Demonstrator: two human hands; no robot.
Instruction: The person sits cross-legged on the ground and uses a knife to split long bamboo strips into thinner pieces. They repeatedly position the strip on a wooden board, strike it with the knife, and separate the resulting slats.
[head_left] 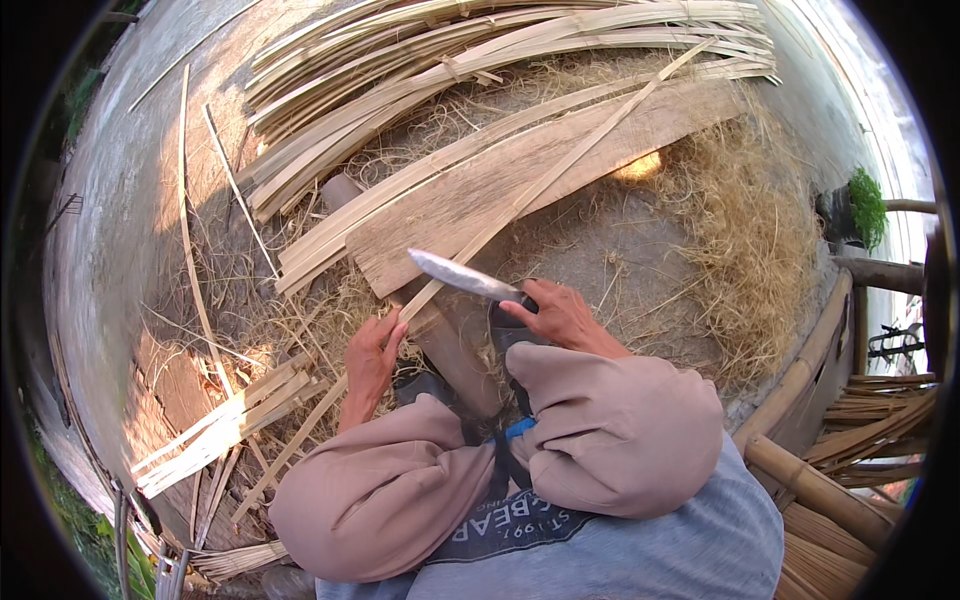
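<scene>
A long, pale bamboo strip [560, 166] runs slantwise from the lower left up across a wooden board [440, 228]. Near the board's close end my left hand [374, 358] is closed around this strip. My right hand [562, 318] grips a knife [465, 275] by its dark handle. Its broad blade points left and lies across the strip, a little ahead of my left fingers; whether the edge touches the strip I cannot tell. More split strips [330, 246] rest along the far side of the board.
A large stack of bamboo strips [400, 75] spans the far ground. Curly shavings [750, 250] are heaped at the right. A shorter bundle of strips [235, 425] lies at the lower left. Bamboo poles [800, 370] and a potted plant [866, 208] stand at the right edge.
</scene>
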